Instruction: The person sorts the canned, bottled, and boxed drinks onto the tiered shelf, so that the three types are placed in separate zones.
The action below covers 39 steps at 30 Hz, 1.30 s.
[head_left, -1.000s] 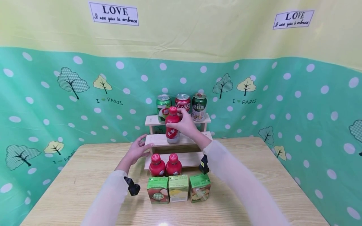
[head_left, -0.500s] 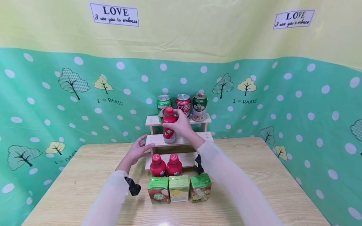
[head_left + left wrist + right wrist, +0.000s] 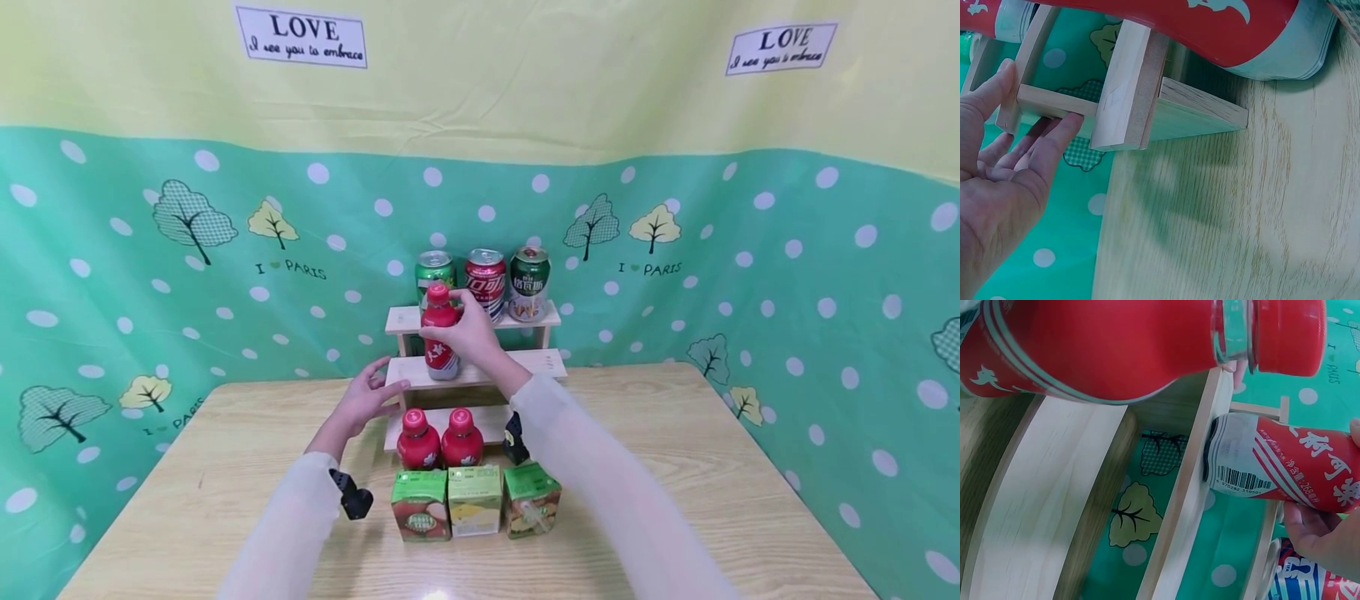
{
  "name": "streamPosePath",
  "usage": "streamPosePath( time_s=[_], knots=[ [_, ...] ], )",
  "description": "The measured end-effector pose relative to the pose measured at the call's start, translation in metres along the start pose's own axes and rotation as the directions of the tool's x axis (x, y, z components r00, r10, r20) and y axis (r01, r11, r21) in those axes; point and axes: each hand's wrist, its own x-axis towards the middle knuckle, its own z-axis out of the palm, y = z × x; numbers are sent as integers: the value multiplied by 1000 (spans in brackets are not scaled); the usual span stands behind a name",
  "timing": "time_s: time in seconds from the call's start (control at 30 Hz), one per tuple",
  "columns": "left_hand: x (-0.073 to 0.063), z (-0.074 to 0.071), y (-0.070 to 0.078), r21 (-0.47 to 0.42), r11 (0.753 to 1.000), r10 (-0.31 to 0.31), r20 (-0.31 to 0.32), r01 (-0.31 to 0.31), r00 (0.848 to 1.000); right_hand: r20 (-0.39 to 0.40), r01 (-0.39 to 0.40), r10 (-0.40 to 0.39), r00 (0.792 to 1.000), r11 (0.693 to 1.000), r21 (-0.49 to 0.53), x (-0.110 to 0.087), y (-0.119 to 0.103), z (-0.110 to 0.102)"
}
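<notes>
My right hand (image 3: 474, 335) grips a red plastic drink bottle (image 3: 441, 358) around its upper body, thumb in front and fingers behind. The bottle is upright at the left part of the middle step of a wooden tiered shelf (image 3: 408, 375). In the right wrist view, the base of this bottle (image 3: 1300, 465) is right at the step's board. My left hand (image 3: 363, 402) holds the shelf's left end; in the left wrist view its thumb lies along the board's end and its fingers (image 3: 1063, 134) reach under to the crosspiece.
Two more red bottles (image 3: 417, 448) stand side by side before the bottom step. Three drink cartons (image 3: 474, 510) form a row in front of them. On the top step are a green can (image 3: 435, 268), a red can (image 3: 486, 275) and a dark green can (image 3: 528, 287). A patterned curtain hangs behind.
My right hand has shifted the red bottle leftward along the middle step, uncovering more of the red can behind. My left hand has stayed at the shelf's end.
</notes>
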Motion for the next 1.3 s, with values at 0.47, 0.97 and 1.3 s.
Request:
streamPosePath(
  time_s=[0.47, 0.97, 1.3],
  knots=[
    [-3, 1, 1, 15, 1000, 4, 3, -4, 1000, -12, 3, -3, 1000, 1000, 3, -5, -1, 2],
    [-2, 2, 2, 15, 1000, -2, -6, 2, 1000, -33, 12, -12, 999, 1000, 18, -6, 2, 8],
    [-2, 2, 2, 12, 1000, -2, -6, 2, 1000, 41, -22, 23, 999, 1000, -17, -7, 0, -2]
  ],
)
